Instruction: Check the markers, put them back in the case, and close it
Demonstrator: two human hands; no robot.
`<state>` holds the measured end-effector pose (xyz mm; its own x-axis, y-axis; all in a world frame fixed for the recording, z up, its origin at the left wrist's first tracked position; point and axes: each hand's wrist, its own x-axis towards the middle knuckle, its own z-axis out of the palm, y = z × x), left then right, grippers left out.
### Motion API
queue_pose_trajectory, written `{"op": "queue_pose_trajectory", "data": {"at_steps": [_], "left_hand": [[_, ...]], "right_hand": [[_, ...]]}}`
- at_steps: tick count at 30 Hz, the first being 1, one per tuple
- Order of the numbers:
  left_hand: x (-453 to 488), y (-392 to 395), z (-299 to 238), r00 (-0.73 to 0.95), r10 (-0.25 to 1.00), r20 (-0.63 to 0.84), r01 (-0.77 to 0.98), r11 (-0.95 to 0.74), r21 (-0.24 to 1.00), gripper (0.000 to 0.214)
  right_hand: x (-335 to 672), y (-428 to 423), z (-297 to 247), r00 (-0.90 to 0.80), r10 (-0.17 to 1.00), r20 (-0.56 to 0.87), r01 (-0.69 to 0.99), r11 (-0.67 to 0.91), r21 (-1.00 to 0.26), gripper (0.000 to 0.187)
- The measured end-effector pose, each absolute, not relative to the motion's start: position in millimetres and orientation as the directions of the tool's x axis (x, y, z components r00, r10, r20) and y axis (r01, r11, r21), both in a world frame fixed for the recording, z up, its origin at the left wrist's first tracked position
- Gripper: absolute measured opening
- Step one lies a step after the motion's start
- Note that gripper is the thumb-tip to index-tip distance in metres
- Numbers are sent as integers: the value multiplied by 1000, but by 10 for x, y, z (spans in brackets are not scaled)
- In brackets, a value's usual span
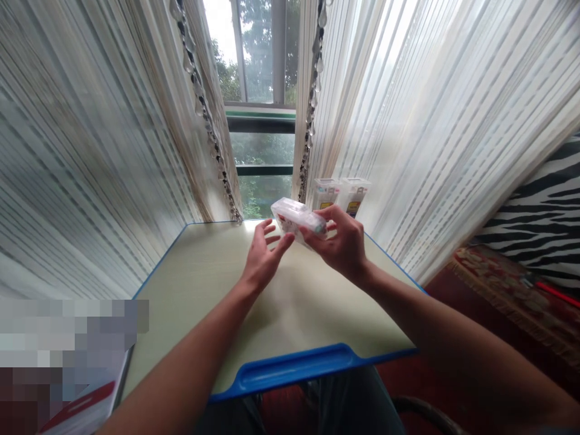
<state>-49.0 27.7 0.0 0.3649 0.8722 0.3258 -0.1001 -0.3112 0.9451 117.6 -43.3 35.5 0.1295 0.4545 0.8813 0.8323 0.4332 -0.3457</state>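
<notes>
A clear plastic box (294, 212) with printed markings is held tilted above the table, its near end between the thumb and fingers of my right hand (341, 241). What lies inside it is too blurred to tell. My left hand (266, 252) is beside the box's left end, fingers spread and thumb apart, gripping nothing. Two similar clear boxes with labels, a left one (324, 194) and a right one (357, 197), stand upright behind my right hand at the table's far right side; my hand partly hides them.
The pale table (190, 284) has a blue edge and a blue pen groove (294, 367) at the front. Striped string curtains (99, 133) hang close on both sides of a window (263, 139). Zebra-patterned fabric (539, 211) and a fringed rug (493, 290) lie to the right.
</notes>
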Motion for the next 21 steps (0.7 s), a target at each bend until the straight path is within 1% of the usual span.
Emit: {"op": "queue_pose_trajectory", "data": {"at_steps": [3, 5, 6, 8, 11, 13, 15, 17, 19, 20, 21], "left_hand": [[-464, 181, -1, 575, 743, 342, -298, -199, 934, 84], [-442, 141, -19, 650, 674, 351, -375, -117, 920, 80], [-432, 133, -33, 666, 662, 343, -384, -90, 919, 78], [-413, 139, -66, 661, 678, 322, -367, -83, 927, 77], [-399, 173, -105, 613, 731, 300, -334, -104, 937, 73], [-405, 193, -106, 593, 758, 273, -344, -68, 936, 66], [-426, 209, -79, 580, 781, 232, -368, -2, 930, 55], [-456, 228, -35, 575, 797, 187, -373, 51, 927, 47], [-486, 253, 5, 563, 811, 159, -355, 64, 933, 45], [-498, 268, 17, 554, 819, 148, -342, 62, 938, 46], [-508, 283, 22, 542, 828, 141, -329, 55, 943, 47]], "right_hand": [[1054, -258, 313, 151, 461, 875, 832, 419, -364, 21], [1011, -210, 231, 112, 492, 863, 848, 405, -341, 19], [1002, -208, 184, 81, 509, 857, 854, 407, -323, 20], [1004, -237, 98, 12, 532, 846, 851, 439, -288, 26], [1033, -325, 24, -112, 539, 835, 798, 550, -248, 35], [1053, -381, 20, -185, 532, 827, 744, 625, -235, 36], [1083, -412, 49, -217, 508, 834, 694, 681, -234, 35], [1148, -402, 98, -185, 467, 865, 680, 696, -230, 33], [1262, -343, 145, -81, 425, 902, 716, 655, -244, 30], [1332, -299, 159, 3, 400, 917, 736, 620, -273, 28], [1404, -248, 165, 94, 416, 904, 735, 583, -345, 29]]}}
